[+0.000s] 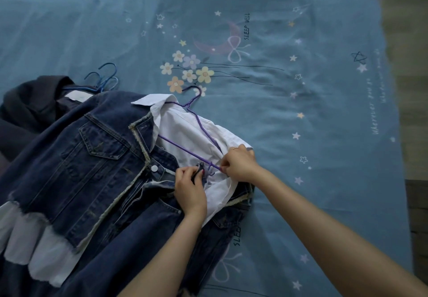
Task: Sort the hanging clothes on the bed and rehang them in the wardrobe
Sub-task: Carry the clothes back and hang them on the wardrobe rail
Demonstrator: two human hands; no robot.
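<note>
A dark blue denim jacket (97, 157) with white frilled trim lies spread on the bed. Inside it sits a white collared shirt (185, 125) on a purple wire hanger (196, 116), whose hook points toward the flower print. My left hand (190, 187) pinches a small dark clip or strap at the hanger's lower bar. My right hand (238, 162) pinches the purple bar just to its right, over the white shirt's edge.
The blue bedsheet (301, 88) with stars, flowers and a moon covers the bed. A dark grey garment (30, 106) lies at the left with blue hangers (106, 79) on it. The bed's edge and the floor (412, 65) run along the right.
</note>
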